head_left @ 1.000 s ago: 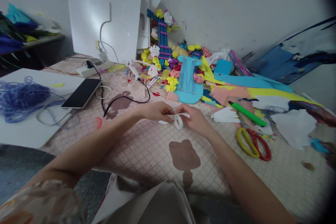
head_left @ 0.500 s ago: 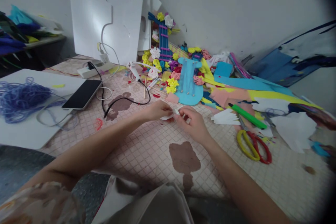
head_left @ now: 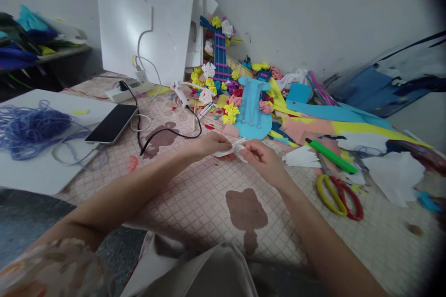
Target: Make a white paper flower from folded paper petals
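Observation:
A small strip of white crepe paper is pinched between my two hands above the patterned tablecloth. My left hand closes on its left end, fingers pressed together. From the right, my right hand grips the other end, where the paper looks curled. Just beyond my hands lies a light-blue ukulele-shaped cutout with strings and small pins. Cut white paper strips rest to the right of my right hand.
Scissors and a green marker-like tool lie at right. A hot glue gun with a black cable, a phone and purple yarn are on the left. Paper flowers and coloured scraps fill the back.
My fingers have shifted on the white paper, and more of it shows between them, now curled at the right end. The view has moved slightly.

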A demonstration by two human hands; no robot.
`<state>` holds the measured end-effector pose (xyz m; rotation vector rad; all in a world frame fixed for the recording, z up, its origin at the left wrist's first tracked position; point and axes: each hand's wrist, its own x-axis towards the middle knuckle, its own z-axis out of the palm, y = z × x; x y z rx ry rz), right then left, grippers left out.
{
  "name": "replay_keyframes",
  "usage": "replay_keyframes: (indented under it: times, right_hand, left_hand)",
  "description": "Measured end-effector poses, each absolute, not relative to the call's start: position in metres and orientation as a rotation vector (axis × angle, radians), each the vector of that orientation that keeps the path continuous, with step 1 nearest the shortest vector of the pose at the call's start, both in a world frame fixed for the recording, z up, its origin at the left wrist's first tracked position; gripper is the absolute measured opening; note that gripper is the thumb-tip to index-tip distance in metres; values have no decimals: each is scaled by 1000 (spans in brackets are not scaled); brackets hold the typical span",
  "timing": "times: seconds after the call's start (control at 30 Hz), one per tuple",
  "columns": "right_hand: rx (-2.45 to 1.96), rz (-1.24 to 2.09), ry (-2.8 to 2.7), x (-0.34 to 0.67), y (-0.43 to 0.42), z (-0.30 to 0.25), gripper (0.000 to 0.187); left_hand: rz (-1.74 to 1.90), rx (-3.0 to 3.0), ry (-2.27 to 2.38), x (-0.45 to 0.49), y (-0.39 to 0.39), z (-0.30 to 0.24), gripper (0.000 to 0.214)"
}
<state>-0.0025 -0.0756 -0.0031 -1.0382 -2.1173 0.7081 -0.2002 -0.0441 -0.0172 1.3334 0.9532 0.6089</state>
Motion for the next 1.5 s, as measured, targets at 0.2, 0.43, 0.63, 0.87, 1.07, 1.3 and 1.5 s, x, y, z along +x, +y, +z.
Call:
replay_keyframes:
  times: [0.2, 0.43, 0.63, 0.87, 1.07, 1.3, 1.5]
  right_hand:
    - [-978, 625, -2246, 0, -77, 3, 22]
    - [-947, 565, -2277, -2, -78, 0, 22]
    - [-952, 581, -2272, -6, -79, -6, 20]
    - [-981, 495, -2192, -6, -76, -9, 18]
    - [-996, 468, -2202, -5, -75, -10, 19]
    - [-1002, 511, -2217, -6, -73, -14, 14]
    - [-1066, 583, -2198, -10, -71, -22, 15]
  left_hand:
    - [601, 1196, 786, -205, -39, -19, 20]
    - [619, 1297, 896, -197, -48, -12, 29]
    - [732, 1479, 1124, -190, -50, -11, 23]
    - [810, 1271, 1028, -194, -49, -4, 28]
    - [733, 1174, 854, -197, -46, -10, 32]
    - [809, 1344, 851, -198, -41, -19, 25]
    - [957, 1715, 1055, -200, -41, -20, 14]
